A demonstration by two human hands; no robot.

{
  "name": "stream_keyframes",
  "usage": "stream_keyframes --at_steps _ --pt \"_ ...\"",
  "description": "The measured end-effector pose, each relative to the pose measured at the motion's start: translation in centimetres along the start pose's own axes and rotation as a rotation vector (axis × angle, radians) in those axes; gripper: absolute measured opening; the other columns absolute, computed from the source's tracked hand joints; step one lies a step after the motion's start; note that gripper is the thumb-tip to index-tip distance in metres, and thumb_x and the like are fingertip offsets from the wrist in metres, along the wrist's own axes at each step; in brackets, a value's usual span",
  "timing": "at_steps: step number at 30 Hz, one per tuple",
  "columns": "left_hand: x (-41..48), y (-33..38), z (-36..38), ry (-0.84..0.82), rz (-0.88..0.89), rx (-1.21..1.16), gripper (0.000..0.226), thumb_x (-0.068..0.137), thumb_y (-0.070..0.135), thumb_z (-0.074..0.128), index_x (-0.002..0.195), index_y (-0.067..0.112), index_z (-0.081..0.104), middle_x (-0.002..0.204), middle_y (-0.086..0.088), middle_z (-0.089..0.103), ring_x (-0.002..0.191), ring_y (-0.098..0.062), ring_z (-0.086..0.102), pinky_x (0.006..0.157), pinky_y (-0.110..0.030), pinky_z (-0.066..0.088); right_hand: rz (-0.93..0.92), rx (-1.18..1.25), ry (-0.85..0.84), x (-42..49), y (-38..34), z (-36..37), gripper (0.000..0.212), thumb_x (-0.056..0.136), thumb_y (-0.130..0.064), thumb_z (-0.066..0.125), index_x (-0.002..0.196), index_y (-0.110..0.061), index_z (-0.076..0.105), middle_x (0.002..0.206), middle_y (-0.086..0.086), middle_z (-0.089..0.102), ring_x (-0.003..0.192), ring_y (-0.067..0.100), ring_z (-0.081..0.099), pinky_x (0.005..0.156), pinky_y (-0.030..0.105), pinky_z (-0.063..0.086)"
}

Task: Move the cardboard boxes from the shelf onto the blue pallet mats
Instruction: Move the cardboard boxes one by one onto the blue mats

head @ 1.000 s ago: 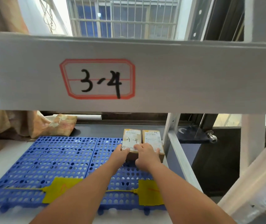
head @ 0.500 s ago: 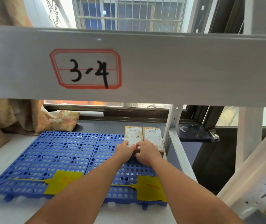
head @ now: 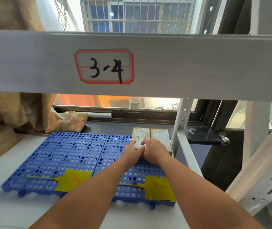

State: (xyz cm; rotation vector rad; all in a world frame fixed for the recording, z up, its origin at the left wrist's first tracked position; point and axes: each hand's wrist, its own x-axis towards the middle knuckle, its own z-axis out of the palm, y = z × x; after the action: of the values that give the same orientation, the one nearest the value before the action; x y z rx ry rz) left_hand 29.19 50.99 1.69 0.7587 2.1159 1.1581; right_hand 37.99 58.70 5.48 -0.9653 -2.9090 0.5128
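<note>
Cardboard boxes [head: 151, 139] side by side, far right corner of blue pallet mats [head: 75, 156], flush against shelf post to save room. Left hand [head: 134, 148], right hand [head: 155, 150]: grip on near ends, squaring them.

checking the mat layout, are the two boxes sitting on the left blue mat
No, both cardboard boxes sit side by side at the far right corner of the right blue mat, next to the shelf upright.
</note>
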Motion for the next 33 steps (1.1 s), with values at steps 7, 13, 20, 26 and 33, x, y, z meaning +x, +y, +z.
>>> stream_keyframes --at_steps 7,13,20,26,33 --pt "-3.0 -2.6 -5.4 0.157 0.191 0.457 0.057 0.096 0.023 0.048 0.148 0.018 0.026 0.153 -0.007 0.028 0.139 -0.026 0.029 0.112 -0.043 0.030 -0.074 -0.086 -0.011 -0.1 -4.5 1.7 0.043 0.092 -0.020 0.045 0.134 -0.020 0.049 0.133 0.010 0.049 0.124 0.028 0.044 0.101 0.042 0.041" --pt "-6.5 -7.3 -13.7 0.213 0.091 0.650 0.057 0.095 0.023 0.047 0.148 0.024 0.026 0.157 -0.007 0.019 0.144 -0.028 0.017 0.111 -0.047 0.031 -0.175 -0.128 -0.043 -0.3 -13.2 5.0 0.041 0.094 -0.021 0.044 0.134 -0.018 0.050 0.135 0.012 0.049 0.126 0.031 0.043 0.099 0.043 0.041" --pt "-13.4 -15.1 -25.8 0.407 -0.027 0.570 0.040 0.092 0.019 0.049 0.131 0.017 0.055 0.151 -0.008 0.033 0.138 -0.028 0.032 0.111 -0.036 0.032 -0.251 -0.085 -0.018 -2.0 -27.8 9.7 0.038 0.089 -0.013 0.047 0.125 -0.013 0.057 0.125 0.016 0.056 0.117 0.034 0.050 0.089 0.040 0.048" --pt "-19.7 -21.4 -35.0 0.567 -0.036 0.339 0.029 0.092 0.015 0.050 0.116 0.010 0.065 0.127 -0.010 0.061 0.116 -0.026 0.055 0.100 -0.031 0.044 -0.388 -0.037 -0.042 -4.2 -41.1 14.8 0.041 0.089 -0.014 0.046 0.129 -0.017 0.055 0.128 0.012 0.055 0.123 0.032 0.047 0.092 0.040 0.045" --pt "-24.0 -26.4 -43.6 0.634 -0.117 0.199 0.029 0.096 0.019 0.045 0.116 0.014 0.065 0.124 -0.003 0.064 0.115 -0.022 0.057 0.091 -0.027 0.045 -0.440 -0.034 -0.081 -4.5 -50.0 19.8 0.045 0.087 -0.015 0.044 0.130 -0.024 0.055 0.127 0.005 0.058 0.120 0.025 0.051 0.092 0.034 0.046"
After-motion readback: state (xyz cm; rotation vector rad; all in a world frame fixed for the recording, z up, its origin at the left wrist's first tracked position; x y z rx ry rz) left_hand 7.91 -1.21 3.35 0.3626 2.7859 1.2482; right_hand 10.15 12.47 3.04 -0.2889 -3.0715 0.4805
